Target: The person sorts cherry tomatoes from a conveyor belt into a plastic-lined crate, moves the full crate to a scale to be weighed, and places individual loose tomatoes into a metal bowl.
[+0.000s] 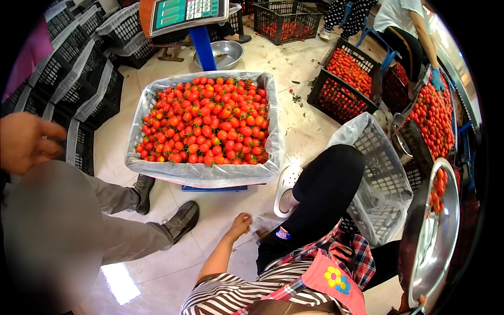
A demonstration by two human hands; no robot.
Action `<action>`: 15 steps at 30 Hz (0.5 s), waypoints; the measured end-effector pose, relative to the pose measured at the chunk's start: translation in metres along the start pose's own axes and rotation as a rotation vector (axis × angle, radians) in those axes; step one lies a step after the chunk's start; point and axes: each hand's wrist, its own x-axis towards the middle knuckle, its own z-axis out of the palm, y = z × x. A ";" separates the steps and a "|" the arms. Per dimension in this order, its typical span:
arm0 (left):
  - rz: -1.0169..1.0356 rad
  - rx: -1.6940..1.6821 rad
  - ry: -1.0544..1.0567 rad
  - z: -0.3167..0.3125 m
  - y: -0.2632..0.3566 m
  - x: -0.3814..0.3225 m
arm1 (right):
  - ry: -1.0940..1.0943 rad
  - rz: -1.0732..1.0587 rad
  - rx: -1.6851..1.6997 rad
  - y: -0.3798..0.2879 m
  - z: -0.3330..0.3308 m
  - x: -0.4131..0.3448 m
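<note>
My left hand (241, 225) hangs low over the tiled floor with its fingers curled; whether anything is in it is unclear. A piece of clear plastic (264, 223) lies just beside it. My right hand (418, 302), mostly hidden, grips the rim of a tilted steel basin (423, 252), where a few small red tomatoes (438, 191) lie at the far end. In front of me a crate lined with white plastic (204, 179) is heaped with cherry tomatoes (208, 122) and rests on a blue platform scale (214, 188). Near my knee a lined black crate (378, 181) stands tilted, with no tomatoes seen inside.
A person in grey trousers (134, 232) stands at left, one hand (29, 141) raised. Lined crates (94, 94) are stacked behind. Another person's gloved hand (437, 78) touches tomatoes at upper right, near a full black crate (342, 94). The scale's display (185, 13) stands beyond the heaped crate.
</note>
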 end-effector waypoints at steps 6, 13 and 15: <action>0.552 -0.331 -0.253 0.052 0.194 -0.094 | -0.039 -0.110 0.281 0.021 -0.027 -0.010; 0.570 -0.516 -0.758 0.186 0.326 -0.142 | 0.096 -0.085 0.487 0.053 -0.116 0.090; 0.450 -0.403 -0.742 0.232 0.341 -0.133 | 0.219 -0.117 0.491 0.060 -0.112 0.091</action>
